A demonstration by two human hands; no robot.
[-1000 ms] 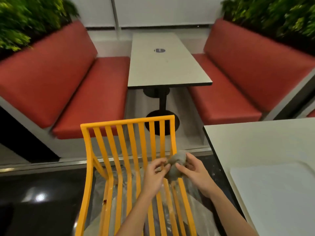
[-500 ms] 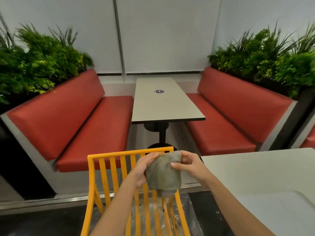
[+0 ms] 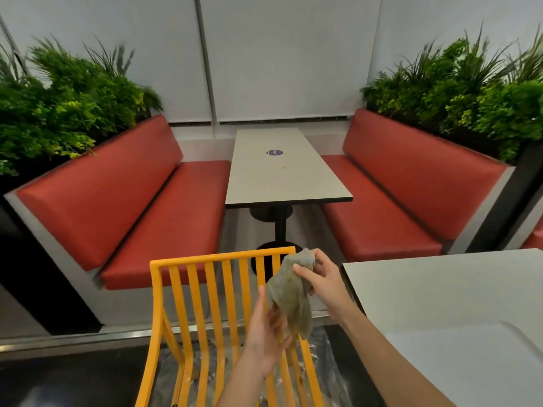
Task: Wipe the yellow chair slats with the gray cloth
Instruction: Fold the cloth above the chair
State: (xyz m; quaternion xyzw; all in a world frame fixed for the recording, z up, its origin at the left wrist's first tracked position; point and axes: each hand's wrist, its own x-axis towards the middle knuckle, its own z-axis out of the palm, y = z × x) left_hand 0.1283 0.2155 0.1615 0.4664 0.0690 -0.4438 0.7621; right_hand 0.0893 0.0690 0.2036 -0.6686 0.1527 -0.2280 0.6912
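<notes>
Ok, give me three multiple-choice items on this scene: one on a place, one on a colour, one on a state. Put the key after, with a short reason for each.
1. Where does the cloth hang?
A. In front of the chair's right slats
B. On the far table
C. On the left bench

2. What colour are the benches?
A. Green
B. Red
C. Yellow

3. How is the cloth held?
A. Lying loose on the seat
B. Pinched at the top by the right hand, with the left hand at its lower part
C. Balled up in the left hand alone

Key: 1 A, it hangs by the chair's right edge; 2 B, both seat and back cushions are red; 3 B, right fingers pinch the top corner while it droops onto the left palm.
</notes>
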